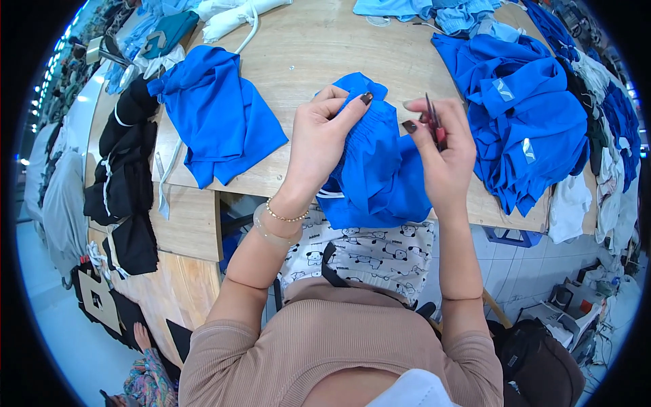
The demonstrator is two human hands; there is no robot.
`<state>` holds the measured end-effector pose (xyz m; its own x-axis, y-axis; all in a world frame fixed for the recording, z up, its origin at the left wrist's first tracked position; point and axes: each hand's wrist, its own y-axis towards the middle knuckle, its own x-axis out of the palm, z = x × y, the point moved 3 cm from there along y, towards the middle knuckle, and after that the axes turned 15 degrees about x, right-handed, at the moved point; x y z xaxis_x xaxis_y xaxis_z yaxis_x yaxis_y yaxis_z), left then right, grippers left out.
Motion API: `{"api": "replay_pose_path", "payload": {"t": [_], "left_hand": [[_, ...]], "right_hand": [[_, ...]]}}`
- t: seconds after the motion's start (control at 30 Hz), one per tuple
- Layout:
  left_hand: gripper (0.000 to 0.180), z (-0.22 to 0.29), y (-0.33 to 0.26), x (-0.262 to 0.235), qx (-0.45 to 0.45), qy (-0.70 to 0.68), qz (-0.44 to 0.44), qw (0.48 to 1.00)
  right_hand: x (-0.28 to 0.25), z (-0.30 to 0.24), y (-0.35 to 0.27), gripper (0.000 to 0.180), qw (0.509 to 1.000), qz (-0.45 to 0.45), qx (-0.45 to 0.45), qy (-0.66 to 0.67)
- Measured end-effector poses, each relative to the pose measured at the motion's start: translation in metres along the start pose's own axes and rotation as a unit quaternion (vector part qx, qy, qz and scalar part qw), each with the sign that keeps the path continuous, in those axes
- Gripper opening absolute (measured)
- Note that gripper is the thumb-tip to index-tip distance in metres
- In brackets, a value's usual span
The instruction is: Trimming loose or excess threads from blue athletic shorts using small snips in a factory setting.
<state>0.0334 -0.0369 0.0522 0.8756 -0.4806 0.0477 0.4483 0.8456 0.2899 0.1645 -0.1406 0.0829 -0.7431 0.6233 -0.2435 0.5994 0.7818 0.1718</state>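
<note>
A blue garment is lying bunched between both hands at the table edge. The left hand is gripping its gathered band at nine o'clock; the right hand, at three o'clock, is pinching small snips.

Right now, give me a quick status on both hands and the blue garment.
Left hand gripping blue garment at its gathered edge. Right hand holding small snips beside it. Nothing between hands; blue pile off to the right.
</note>
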Motion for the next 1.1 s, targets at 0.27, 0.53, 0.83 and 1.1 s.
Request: {"api": "replay_pose_path", "payload": {"t": [0.27, 0.53, 0.83, 1.1], "left_hand": [[0.022, 0.007, -0.003, 0.008, 0.026, -0.004, -0.016, 1.000], [0.019, 0.011, -0.010, 0.018, 0.077, 0.009, -0.049, 0.996], [0.026, 0.010, -0.010, 0.018, 0.069, 0.042, -0.075, 0.994], [0.024, 0.024, -0.025, 0.015, -0.106, -0.115, -0.150, 0.976]], "right_hand": [[0.015, -0.003, -0.003, 0.024, 0.992, -0.050, -0.089, -0.076], [0.025, 0.000, -0.013, 0.021, 0.982, -0.001, -0.121, -0.143], [-0.002, 0.011, 0.009, 0.020, 0.988, 0.091, -0.032, -0.122], [-0.005, 0.022, 0.007, 0.011, 0.998, -0.013, 0.052, -0.023]]}}
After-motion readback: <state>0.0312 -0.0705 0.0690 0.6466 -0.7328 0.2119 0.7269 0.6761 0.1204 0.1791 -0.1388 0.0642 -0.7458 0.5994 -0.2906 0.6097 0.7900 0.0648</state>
